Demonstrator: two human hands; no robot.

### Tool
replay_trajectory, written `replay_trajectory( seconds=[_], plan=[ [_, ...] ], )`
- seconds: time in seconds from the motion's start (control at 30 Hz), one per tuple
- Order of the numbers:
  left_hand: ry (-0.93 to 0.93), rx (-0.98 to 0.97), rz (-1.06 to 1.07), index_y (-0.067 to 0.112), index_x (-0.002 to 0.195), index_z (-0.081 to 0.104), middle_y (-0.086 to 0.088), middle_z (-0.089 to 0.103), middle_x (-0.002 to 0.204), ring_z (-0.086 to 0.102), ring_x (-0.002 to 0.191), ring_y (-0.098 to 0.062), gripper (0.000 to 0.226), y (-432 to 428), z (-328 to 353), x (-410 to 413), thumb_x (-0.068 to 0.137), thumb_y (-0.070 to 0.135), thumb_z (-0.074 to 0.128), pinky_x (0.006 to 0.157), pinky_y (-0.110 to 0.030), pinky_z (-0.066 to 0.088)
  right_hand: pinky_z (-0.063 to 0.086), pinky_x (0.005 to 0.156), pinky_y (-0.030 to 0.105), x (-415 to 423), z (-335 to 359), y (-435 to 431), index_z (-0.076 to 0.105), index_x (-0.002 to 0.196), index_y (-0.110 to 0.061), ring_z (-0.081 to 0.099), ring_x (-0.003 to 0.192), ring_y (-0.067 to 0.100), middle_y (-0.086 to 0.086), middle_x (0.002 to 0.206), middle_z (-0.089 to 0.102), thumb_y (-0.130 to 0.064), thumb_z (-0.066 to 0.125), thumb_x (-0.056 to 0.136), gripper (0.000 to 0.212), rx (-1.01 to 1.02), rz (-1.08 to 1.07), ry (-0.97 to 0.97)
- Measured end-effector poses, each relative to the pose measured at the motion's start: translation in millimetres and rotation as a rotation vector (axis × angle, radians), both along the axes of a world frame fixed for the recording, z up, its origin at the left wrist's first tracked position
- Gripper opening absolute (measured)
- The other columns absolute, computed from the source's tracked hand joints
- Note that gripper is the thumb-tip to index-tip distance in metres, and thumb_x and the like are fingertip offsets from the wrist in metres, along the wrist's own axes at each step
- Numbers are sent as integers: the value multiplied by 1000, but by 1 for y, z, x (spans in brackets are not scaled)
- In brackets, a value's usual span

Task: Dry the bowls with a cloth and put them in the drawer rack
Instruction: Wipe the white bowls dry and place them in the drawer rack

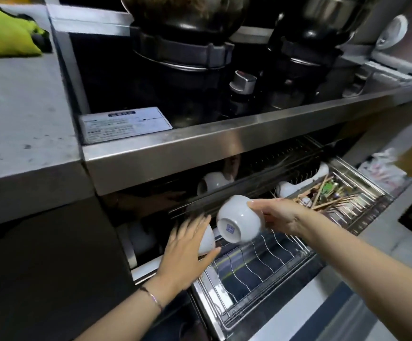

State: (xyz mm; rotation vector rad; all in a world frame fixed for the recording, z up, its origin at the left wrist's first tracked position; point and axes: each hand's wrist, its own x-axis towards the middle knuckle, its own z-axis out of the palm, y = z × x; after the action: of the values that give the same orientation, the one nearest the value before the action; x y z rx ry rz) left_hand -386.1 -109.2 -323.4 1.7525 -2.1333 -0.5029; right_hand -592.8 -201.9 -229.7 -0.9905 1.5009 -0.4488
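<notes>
While right grip (pixel 281 216) pinches white bowl (pixel 239 216) over drawer rack (pixel 264 263), left grip (pixel 187 246) lies spread on second bowl (pixel 207 240); steel counter (pixel 224 146) above.

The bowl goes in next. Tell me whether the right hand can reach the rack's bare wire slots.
Probably yes. The right hand holds the bowl just above the drawer rack, whose front slots lie bare; the left hand rests on a second bowl to the side.

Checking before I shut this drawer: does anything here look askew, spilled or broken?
Nothing looks broken or spilled. The chopsticks lie crisscrossed in the utensil tray rather than lined up. The white bowl in the right hand is tipped on its side above the wire rack, not yet seated.
</notes>
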Motion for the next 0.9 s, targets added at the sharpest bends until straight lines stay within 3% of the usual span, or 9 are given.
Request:
replay_trajectory(
  seconds=[0.13, 0.3, 0.4, 0.5, 0.6, 0.8, 0.9],
  plan=[
    [-46, -98, 30, 29, 148, 30, 6, 40, 149, 39, 135, -24, 76, -3, -20, -3, 89, 73, 11, 112, -48, 28, 42, 60, 32, 7, -38, -25, 63, 82, -17, 55, 70, 22, 8, 79, 61, -15, 55, 94, 15, 26, -30, 25],
    [-168, -141, 25, 23, 144, 41, 5, 50, 143, 38, 133, -28, 75, -5, -25, -3, 92, 71, 16, 108, -52, 18, 44, 64, 34, 17, -72, -41, 63, 89, -15, 55, 78, 26, 11, 93, 61, -19, 59, 92, 6, 107, -62, 18],
    [-171, -142, 17, 30, 146, 35, 4, 49, 144, 36, 136, -31, 70, -3, -29, -3, 92, 71, 17, 109, -54, 15, 45, 61, 31, 23, -87, -45, 62, 102, -10, 56, 79, 24, 12, 103, 61, -21, 62, 90, 16, 134, -65, -15],
    [-149, -143, 29, 35, 147, 28, 3, 48, 144, 37, 135, -27, 67, 0, -31, -2, 92, 71, 18, 109, -52, 14, 44, 57, 31, 32, -91, -47, 61, 94, -8, 56, 76, 23, 9, 90, 62, -18, 63, 89, 12, 127, -76, -14],
    [-123, -137, 34, 35, 146, 33, 3, 49, 143, 31, 132, -18, 66, 2, -30, -2, 93, 71, 19, 110, -49, 14, 45, 60, 32, 35, -95, -49, 60, 84, -11, 56, 80, 25, 9, 88, 62, -17, 63, 88, 8, 112, -104, -1],
    [-134, -95, 34, 29, 142, 44, 1, 52, 140, 49, 127, -18, 66, 4, -27, -2, 94, 67, 19, 109, -48, 17, 44, 65, 31, 30, -87, -54, 59, 88, -10, 54, 75, 21, 7, 85, 60, -9, 61, 88, 1, 92, -168, -66],
    [-129, -74, 40, 29, 142, 43, 1, 50, 143, 49, 129, -19, 66, 5, -26, -2, 94, 67, 18, 111, -46, 15, 45, 63, 32, 38, -92, -47, 59, 90, -9, 56, 77, 22, 8, 88, 60, -11, 61, 88, 4, 121, -125, -61]
  ],
)
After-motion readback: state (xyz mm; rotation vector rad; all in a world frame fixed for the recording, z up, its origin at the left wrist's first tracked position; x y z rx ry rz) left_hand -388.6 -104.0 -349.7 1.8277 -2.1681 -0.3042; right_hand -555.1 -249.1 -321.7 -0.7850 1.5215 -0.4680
